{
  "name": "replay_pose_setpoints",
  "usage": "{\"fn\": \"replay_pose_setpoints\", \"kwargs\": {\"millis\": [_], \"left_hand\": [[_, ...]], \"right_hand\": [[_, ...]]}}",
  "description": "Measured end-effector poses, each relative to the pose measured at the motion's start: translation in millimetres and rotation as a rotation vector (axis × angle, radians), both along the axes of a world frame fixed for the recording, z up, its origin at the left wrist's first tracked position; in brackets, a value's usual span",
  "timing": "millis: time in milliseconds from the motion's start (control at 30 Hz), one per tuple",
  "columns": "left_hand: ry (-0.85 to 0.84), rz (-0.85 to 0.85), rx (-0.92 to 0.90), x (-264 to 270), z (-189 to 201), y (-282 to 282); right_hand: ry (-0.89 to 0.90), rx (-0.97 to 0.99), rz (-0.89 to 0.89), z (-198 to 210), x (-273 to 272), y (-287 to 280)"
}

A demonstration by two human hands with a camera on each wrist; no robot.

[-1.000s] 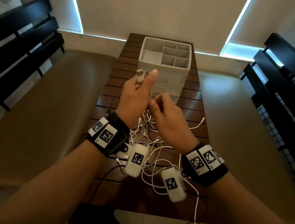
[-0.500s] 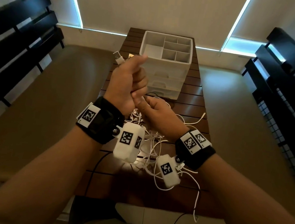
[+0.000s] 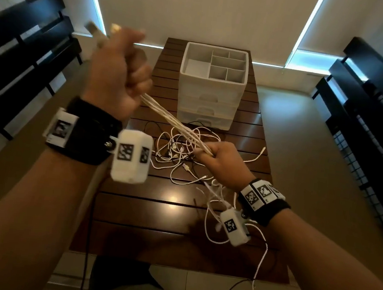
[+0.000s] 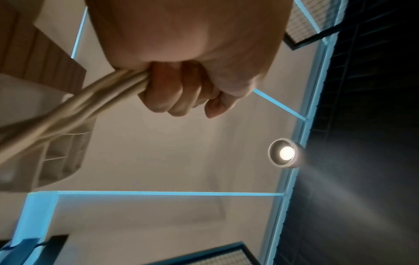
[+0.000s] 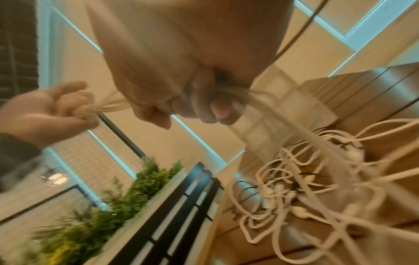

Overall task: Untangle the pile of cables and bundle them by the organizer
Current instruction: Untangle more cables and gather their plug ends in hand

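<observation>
Hands have drawn apart since half a second ago: then they worked close together over the desk [image 3: 177, 217], now the left hand [image 3: 117, 74] is raised up and to the left while the right hand [image 3: 219, 162] sits low over the tangle, and a bundle of white cables [image 3: 172, 120] runs taut between them. Left fingers [image 4: 172, 93] are curled into a fist round that bundle, with two connector ends — blurred — sticking out above the thumb; right fingers [image 5: 213, 107] are closed round its lower end. The strands in the bundle are too blurred to count. One loose pile of cables [image 3: 184, 153], mostly white with a few black, lies on the desk just in front of one white organizer [image 3: 209, 92] — three drawers, compartments on top.
</observation>
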State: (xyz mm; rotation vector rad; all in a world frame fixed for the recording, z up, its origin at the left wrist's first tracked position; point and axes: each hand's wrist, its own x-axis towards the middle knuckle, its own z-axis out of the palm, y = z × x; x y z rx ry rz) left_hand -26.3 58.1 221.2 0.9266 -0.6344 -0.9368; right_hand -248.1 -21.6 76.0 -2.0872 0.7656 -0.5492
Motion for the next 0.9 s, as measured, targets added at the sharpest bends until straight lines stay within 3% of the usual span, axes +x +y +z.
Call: {"fn": "replay_pose_setpoints", "kwargs": {"millis": [167,267,400,567,700,800,900], "left_hand": [[-0.070,0.062,0.011,30.3,6.9,11.5],[-0.238,0.006,0.124,23.9,-9.3,3.5],[-0.552,0.066,0.286,-15.1,-44.3,-3.9],[-1.000,-0.185,0.374,-58.3,-100.1,-12.4],[-1.231,-0.370,0.393,-63.7,-112.1,-12.3],[-1.334,-0.474,0.430,-56.2,-112.5,-12.1],[-1.191,-0.490,0.408,-51.2,-107.9,-14.3]], "right_hand": [[0.253,-0.057,-0.113,-31.0,-32.3,-16.9],[0.372,-0.130,-0.118,-27.8,-26.8,-19.3],[0.610,-0.289,-0.036,-10.8,-9.8,-13.7],[0.598,-0.415,-0.085,12.4,8.0,-4.0],[0.548,-0.416,-0.159,23.3,9.2,-5.2],[0.514,-0.382,-0.162,23.6,5.0,-12.1],[0.406,-0.328,-0.136,16.5,2.5,-16.9]]}}
